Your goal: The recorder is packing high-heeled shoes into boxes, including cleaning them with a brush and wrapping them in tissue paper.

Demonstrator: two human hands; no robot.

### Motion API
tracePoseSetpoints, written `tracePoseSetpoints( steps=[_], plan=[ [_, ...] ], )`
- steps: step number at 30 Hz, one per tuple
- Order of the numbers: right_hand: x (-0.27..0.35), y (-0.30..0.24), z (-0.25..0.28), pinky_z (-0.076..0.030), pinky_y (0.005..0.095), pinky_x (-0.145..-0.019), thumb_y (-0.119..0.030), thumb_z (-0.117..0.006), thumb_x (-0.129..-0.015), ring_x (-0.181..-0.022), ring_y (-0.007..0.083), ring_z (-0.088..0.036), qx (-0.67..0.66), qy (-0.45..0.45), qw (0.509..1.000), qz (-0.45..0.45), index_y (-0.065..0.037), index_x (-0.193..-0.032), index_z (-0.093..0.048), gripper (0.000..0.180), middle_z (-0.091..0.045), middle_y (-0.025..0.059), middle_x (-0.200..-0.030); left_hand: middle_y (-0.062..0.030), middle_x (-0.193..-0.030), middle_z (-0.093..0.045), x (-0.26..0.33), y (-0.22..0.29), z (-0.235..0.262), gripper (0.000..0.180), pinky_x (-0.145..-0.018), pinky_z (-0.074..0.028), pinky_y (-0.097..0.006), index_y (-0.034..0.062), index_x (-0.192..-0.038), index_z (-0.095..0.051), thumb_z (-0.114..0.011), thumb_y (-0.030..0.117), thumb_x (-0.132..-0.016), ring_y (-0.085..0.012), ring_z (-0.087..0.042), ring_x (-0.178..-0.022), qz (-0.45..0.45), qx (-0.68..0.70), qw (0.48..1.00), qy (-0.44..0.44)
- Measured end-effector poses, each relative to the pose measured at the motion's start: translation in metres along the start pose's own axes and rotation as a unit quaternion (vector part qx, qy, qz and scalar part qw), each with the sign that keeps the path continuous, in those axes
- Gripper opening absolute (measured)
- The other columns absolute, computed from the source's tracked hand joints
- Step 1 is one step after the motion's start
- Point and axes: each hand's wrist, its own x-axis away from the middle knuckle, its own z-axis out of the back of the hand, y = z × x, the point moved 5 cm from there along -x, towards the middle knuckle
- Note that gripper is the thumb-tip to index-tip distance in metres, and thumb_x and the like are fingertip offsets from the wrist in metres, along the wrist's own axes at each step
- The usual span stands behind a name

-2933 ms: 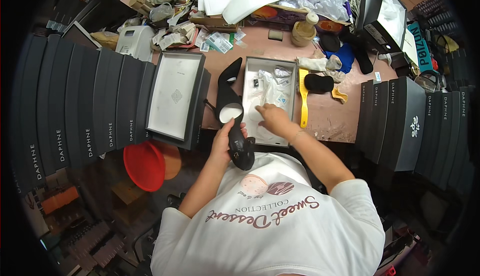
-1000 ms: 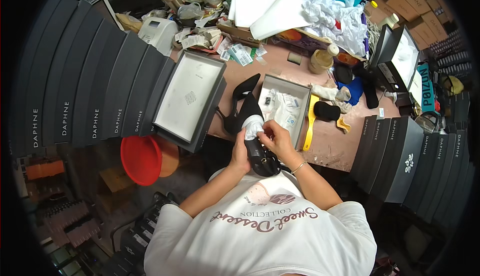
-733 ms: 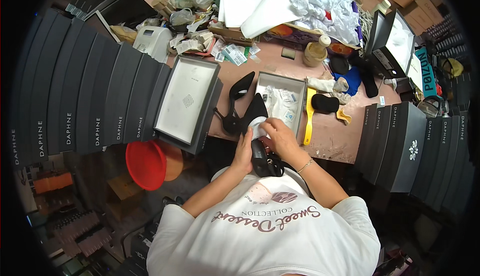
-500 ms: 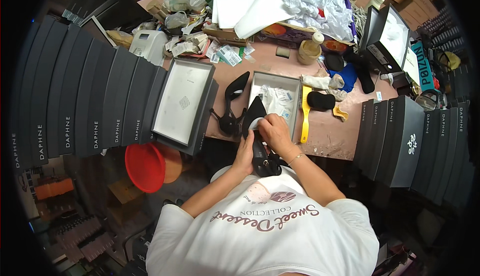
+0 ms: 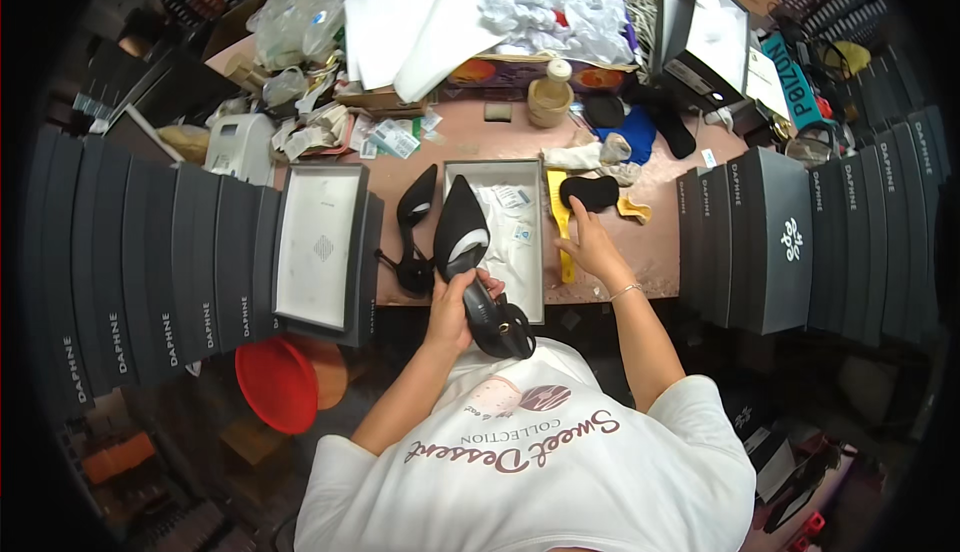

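Head view, then: where is the shoe in hand?

The black shoe (image 5: 488, 324) is held over the near edge of the counter (image 5: 645, 267), pointed toe away from the person, its back end overlapping the white shirt (image 5: 560, 472). White paper (image 5: 468, 246) shows inside the toe.

And the left hand (image 5: 450, 314)?

Its fingers are closed around the middle of that shoe.

What about the right hand (image 5: 592, 247)?

Fingers loosely spread, grasping nothing that I can see. The index fingertip reaches the edge of a black oval pad (image 5: 590, 193); whether it presses there, I can't tell. The thumb is close to a yellow brush (image 5: 556, 217).

Anything near the shoe?

A matching shoe (image 5: 411, 272) on the counter, just to its left. To its right sits a grey box (image 5: 537, 252) with crumpled white wrapping (image 5: 500, 227) inside.
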Motion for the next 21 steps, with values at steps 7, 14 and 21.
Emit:
tracePoseSetpoints(
  steps=[7,14,21],
  plan=[
    [-0.005,0.054,-0.045,-0.050,0.0347,-0.072,-0.009,-0.058,-0.084,-0.079,0.0285,-0.059,-0.159,0.061,0.984,-0.054,-0.009,-0.141,-0.035,0.061,-0.060,0.0144,-0.091,-0.0112,-0.105,-0.056,0.001,0.016,-0.005,0.056,-0.063,-0.050,-0.028,0.0137,-0.131,-0.033,-0.057,-0.002,-0.082,-0.0134,-0.055,-0.072,-0.018,-0.052,0.999,0.000],
    [0.005,-0.080,0.033,-0.046,0.0288,-0.056,-0.011,-0.054,-0.092,-0.062,0.0162,-0.056,-0.160,0.186,0.937,0.250,-0.009,-0.132,-0.051,0.041,-0.063,0.0103,-0.086,-0.0068,-0.102,-0.052,0.000,0.014,0.000,0.071,-0.062,-0.047,-0.024,0.0143,-0.141,-0.019,-0.057,-0.003,-0.084,-0.0100,-0.051,-0.072,-0.136,-0.162,0.977,0.036],
    [-0.036,-0.060,0.112,-0.047,0.0356,-0.046,-0.009,-0.056,-0.080,-0.056,0.0220,-0.060,0.208,0.065,0.975,0.053,-0.013,-0.105,-0.060,0.026,-0.059,0.0086,-0.065,-0.0180,-0.128,-0.045,0.054,0.058,-0.018,0.058,-0.103,-0.033,-0.032,0.0008,-0.137,-0.029,-0.045,-0.009,-0.082,-0.0261,-0.047,-0.119,-0.325,-0.420,0.846,-0.042]
  ],
)
